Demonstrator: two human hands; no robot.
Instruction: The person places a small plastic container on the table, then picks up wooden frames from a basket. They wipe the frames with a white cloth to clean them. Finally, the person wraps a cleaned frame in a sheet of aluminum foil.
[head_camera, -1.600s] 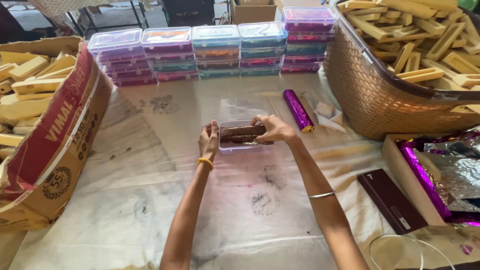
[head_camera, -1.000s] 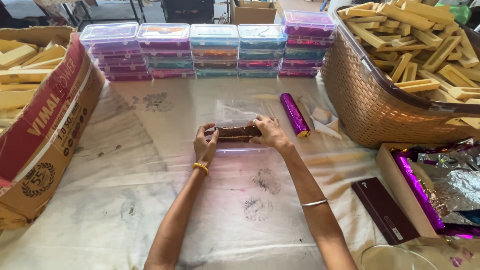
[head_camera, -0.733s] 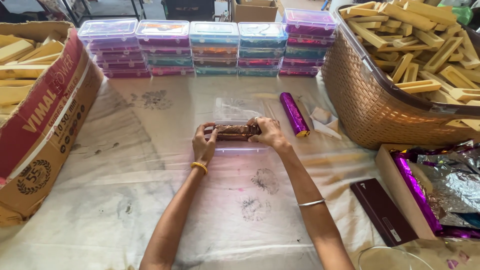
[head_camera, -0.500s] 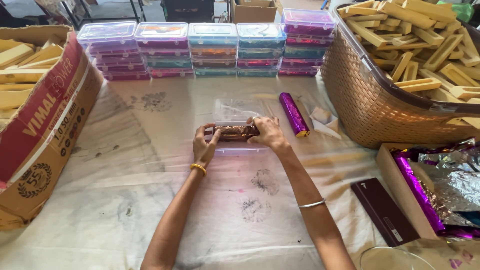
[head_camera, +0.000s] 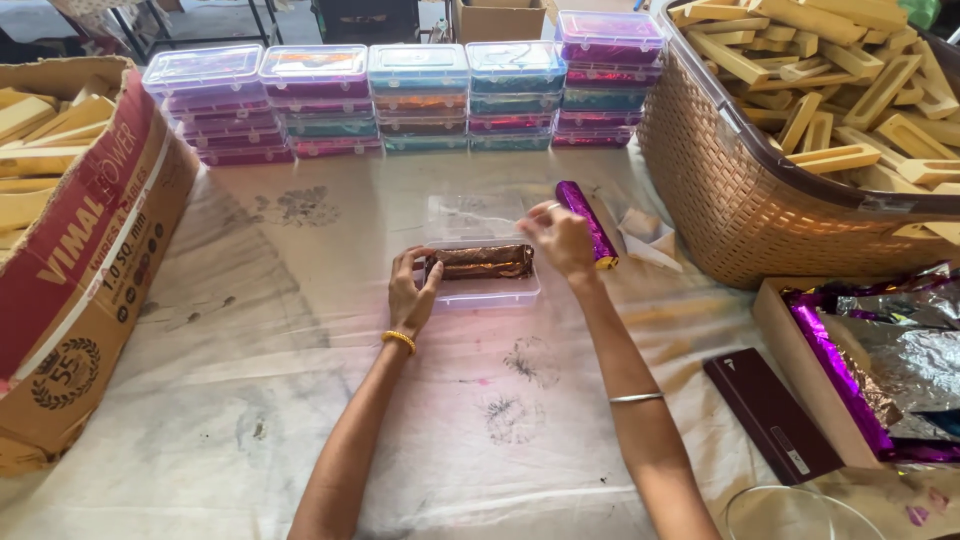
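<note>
A clear plastic box (head_camera: 484, 290) stands open in the middle of the cloth-covered table (head_camera: 300, 380), its lid (head_camera: 475, 215) laid back behind it. Inside lies a brown foil-wrapped block (head_camera: 478, 262). My left hand (head_camera: 410, 295) grips the box's left end, thumb touching the block. My right hand (head_camera: 558, 240) hovers at the box's right end with fingers spread, holding nothing, close to a purple foil-wrapped roll (head_camera: 587, 222) lying on the table.
Stacks of closed clear boxes (head_camera: 420, 95) line the far edge. A woven basket (head_camera: 740, 190) of wooden blocks stands right, a cardboard carton (head_camera: 85, 260) of blocks left. A tray with purple and silver foil (head_camera: 870, 350) and a dark flat box (head_camera: 768, 412) lie near right.
My right hand has let go of the brown block's right end and lifted toward the purple roll. The left hand stays at the box.
</note>
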